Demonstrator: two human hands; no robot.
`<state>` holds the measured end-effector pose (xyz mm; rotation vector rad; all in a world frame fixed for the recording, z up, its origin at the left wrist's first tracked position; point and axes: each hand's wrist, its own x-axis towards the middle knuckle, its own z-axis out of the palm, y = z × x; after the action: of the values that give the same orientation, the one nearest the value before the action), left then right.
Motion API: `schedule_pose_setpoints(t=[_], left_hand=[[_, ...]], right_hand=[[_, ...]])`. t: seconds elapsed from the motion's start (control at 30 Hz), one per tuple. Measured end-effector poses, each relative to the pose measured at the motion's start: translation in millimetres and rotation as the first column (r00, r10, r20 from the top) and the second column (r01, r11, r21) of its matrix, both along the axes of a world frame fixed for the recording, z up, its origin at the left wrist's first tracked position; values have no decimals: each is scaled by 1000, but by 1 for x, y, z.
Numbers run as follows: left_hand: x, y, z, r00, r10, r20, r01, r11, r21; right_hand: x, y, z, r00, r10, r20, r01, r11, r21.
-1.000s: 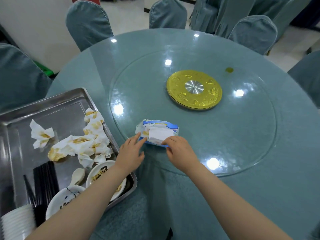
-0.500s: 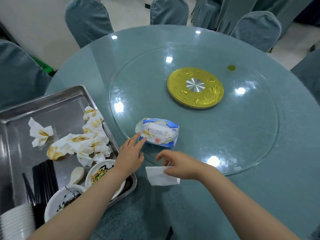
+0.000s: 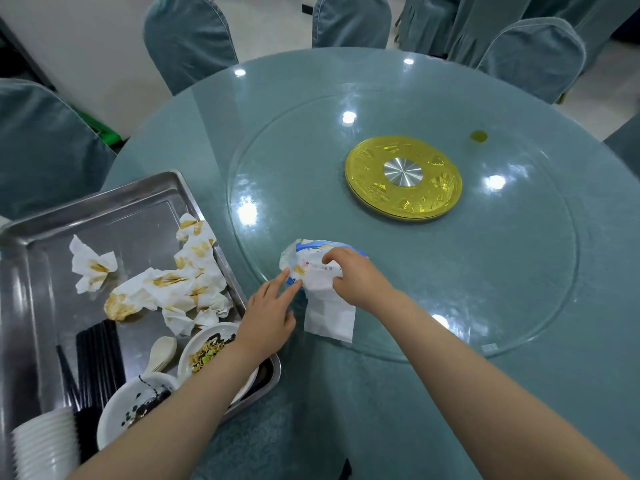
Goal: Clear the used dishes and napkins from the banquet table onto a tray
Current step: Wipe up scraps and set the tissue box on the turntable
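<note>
Steel tray [image 3: 114, 206] sits at our left on the table [image 3: 398, 393], its near corner close to the edge. On it we see stained napkins [image 3: 173, 282] heaped along the right wall, one more napkin [image 3: 90, 265] apart to the left, black chopsticks [image 3: 98, 362], a spoon [image 3: 162, 351], two dirty bowls [image 3: 204, 351] and a stack of white cups [image 3: 45, 445] at the near left.

On the glass turntable [image 3: 519, 271], just inside its near-left rim, lies a tissue pack [image 3: 304, 251] — white with blue print. Our right hand [image 3: 353, 275] lies over the pack, fingers curled and clamped on a clean tissue [image 3: 329, 317] that hangs from the hand toward us, its lower end over the turntable's rim. Whether that hand also grips the pack itself we cannot tell. Our left hand [image 3: 270, 317] reaches over the tray's right corner, fingers straight and apart, holding nothing; the fingertips [image 3: 289, 282] touch the pack's left end.

At the turntable's middle is a gold disc [image 3: 403, 178] with a silver hub. A small yellow spot [image 3: 478, 136] lies on the glass beyond it. Covered chairs [image 3: 188, 39] stand round the table's far side — all in the same grey-blue cloth.
</note>
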<state>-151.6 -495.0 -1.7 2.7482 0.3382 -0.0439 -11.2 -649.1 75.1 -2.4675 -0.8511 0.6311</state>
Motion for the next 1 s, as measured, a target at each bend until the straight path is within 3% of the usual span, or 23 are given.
schedule_pose_setpoints(t=[0.27, 0.67, 0.73, 0.83, 1.0], left_hand=[[1, -2, -3, 1000, 7, -3, -7, 1000, -18], [1, -1, -7, 999, 7, -38, -7, 1000, -8], [0, -1, -5, 999, 10, -33, -11, 1000, -13], [0, -5, -2, 1000, 14, -11, -14, 1000, -13], [-3, -21, 3, 992, 19, 121, -20, 1000, 3]], right_hand=[[16, 10, -5, 992, 11, -127, -33, 984, -177], [9, 13, -14, 992, 111, 57, -94, 964, -247], [8, 9, -12, 991, 103, 89, -84, 977, -196], [4, -1, 1, 989, -13, 148, 8, 999, 32], [0, -24, 25, 951, -246, 186, 176, 928, 330]])
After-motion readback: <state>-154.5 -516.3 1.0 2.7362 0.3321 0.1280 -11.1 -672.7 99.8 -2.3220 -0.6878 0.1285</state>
